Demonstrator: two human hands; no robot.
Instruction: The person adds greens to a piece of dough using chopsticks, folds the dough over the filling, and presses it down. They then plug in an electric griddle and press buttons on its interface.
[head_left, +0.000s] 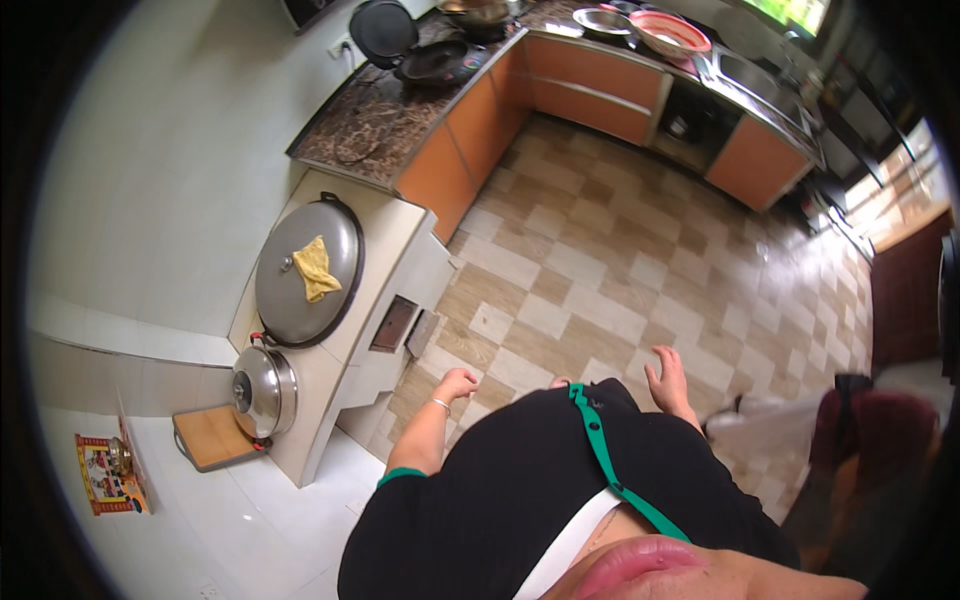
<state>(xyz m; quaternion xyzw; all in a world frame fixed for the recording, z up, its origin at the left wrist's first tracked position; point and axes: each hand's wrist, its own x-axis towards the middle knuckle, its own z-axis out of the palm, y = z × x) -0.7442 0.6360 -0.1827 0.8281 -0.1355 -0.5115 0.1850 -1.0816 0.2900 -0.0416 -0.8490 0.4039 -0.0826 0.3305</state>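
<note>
My left hand hangs beside my body on the left, above the tiled floor, with its fingers loosely curled; whether they are closed is not plain. My right hand is raised over the floor with its fingers apart and nothing in it. Nearest my left hand stands a tiled wood stove with an open firebox door. A large grey wok lid covers its wok, and a crumpled yellow cloth lies on the lid. Beside it sits a lidded steel pot.
Against the wall leans a cutting board. An open electric griddle stands on the marble counter. Red and steel basins are by the sink. Orange cabinets border the floor. A blurred dark red object is at right.
</note>
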